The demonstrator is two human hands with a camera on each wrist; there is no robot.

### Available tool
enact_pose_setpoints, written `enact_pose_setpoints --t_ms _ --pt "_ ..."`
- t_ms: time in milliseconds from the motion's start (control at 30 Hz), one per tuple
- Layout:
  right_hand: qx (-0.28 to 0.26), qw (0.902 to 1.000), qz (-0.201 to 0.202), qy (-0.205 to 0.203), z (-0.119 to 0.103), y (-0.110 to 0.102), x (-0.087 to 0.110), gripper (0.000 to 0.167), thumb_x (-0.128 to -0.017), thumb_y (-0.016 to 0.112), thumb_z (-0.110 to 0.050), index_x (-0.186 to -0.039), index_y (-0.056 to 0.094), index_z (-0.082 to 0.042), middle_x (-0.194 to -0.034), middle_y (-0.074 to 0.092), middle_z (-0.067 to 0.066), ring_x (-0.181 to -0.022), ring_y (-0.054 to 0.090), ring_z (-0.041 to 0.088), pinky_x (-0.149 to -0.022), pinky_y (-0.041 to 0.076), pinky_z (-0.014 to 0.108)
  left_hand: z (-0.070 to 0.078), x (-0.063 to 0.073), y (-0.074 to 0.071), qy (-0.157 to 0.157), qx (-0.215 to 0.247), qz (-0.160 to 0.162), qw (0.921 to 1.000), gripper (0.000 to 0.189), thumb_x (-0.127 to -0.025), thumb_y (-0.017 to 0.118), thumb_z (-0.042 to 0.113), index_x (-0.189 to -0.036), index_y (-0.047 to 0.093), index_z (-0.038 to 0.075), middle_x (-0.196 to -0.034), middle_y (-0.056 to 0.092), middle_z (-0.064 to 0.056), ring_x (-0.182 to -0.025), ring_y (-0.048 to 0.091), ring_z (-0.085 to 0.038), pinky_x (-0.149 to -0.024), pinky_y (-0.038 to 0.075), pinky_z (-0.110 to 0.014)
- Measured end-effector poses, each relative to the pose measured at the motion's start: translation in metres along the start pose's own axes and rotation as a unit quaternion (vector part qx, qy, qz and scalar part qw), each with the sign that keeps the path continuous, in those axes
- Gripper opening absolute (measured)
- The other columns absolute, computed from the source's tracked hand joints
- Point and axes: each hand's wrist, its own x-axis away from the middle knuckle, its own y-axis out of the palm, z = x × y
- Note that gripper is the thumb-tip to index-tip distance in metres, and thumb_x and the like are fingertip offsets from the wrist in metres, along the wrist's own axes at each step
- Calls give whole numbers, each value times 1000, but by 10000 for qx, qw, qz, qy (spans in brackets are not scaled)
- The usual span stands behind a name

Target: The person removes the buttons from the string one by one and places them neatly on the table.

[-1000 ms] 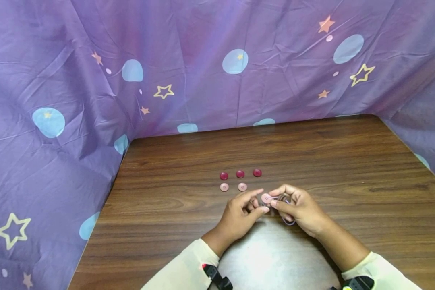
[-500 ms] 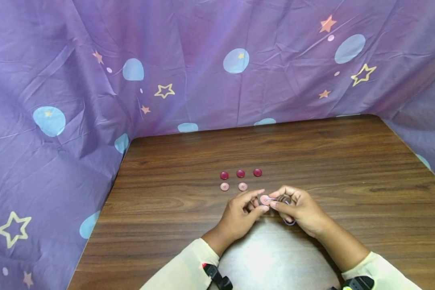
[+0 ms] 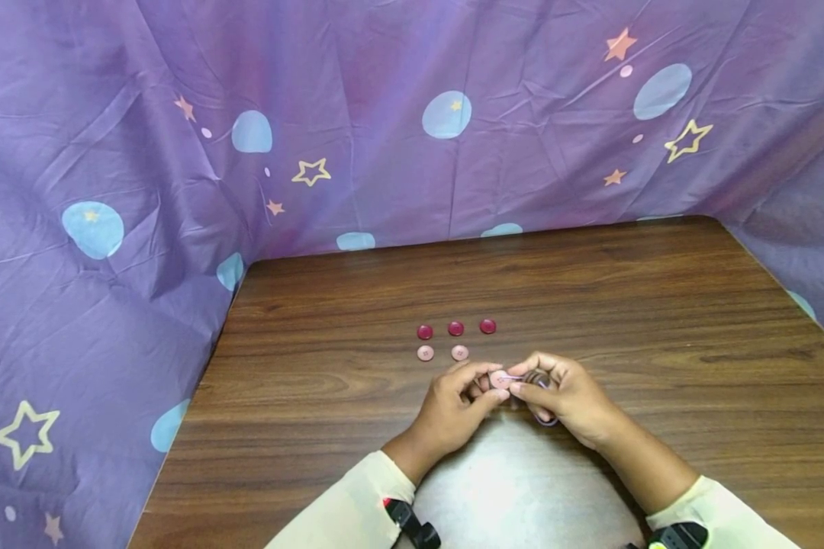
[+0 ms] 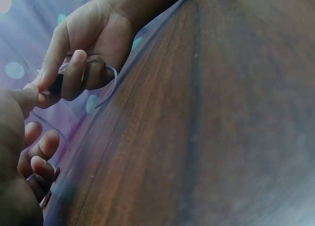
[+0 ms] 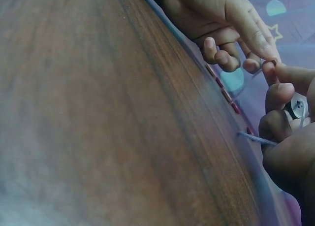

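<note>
A pink button (image 3: 499,380) is pinched at its edge between the thumb and forefinger of my left hand (image 3: 453,404). Lavender cord (image 3: 513,377) runs from its holes to the right, where the thumb and forefinger of my right hand (image 3: 578,400) pinch it close to the button. The cord's rest loops below the right hand; in the left wrist view a length of cord (image 4: 115,83) hangs past those fingers. A pale button (image 5: 297,107), with something dark beside it, sits inside the curled right fingers, mostly hidden. Both hands are just above the table, fingertips nearly meeting.
On the brown wooden table (image 3: 316,442), beyond the hands, lie three dark red buttons (image 3: 456,329) in a row. Two pink buttons (image 3: 425,353) lie just in front of them. A purple patterned cloth (image 3: 384,175) hangs behind and at both sides.
The pink button has shifted slightly left, into the grasp of the left thumb and forefinger, which have closed on it. The right hand has followed a little. The buttons on the table stay put.
</note>
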Motion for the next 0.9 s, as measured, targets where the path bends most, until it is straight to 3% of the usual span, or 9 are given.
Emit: enact_pose_setpoints --t_ms 267,500,600,900 --pt "240 9994 180 147 -3 0 0 24 -102 68 2 -111 77 -18 -65 62 -10 -54 52 -1 -50 46 17 1 1 -1 184 -117 159 9996 31 -95 83 7 -124 76 2 -96 68 -15 -78 56 2 -70 56 -17" --pt "169 9995 245 135 -6 1 2 24 -103 63 2 -113 76 -16 -77 63 -8 -59 51 1 -52 46 21 0 0 -1 154 -59 144 9998 30 -96 83 7 -124 76 2 -97 68 -16 -77 58 1 -69 57 -18" --pt "123 9994 297 116 -6 2 1 23 -103 63 3 -112 76 -14 -74 60 -8 -58 49 2 -50 42 23 -1 0 -1 134 -13 143 9998 30 -96 83 7 -124 76 1 -98 68 -16 -77 58 1 -69 57 -17" --pt "613 9926 944 448 -6 3 0 13 -97 76 1 -109 73 -1 -72 59 -10 -57 48 3 -51 43 22 -1 0 -1 165 -31 126 9998 31 -95 83 6 -125 76 1 -99 68 -16 -76 57 2 -68 56 -17"
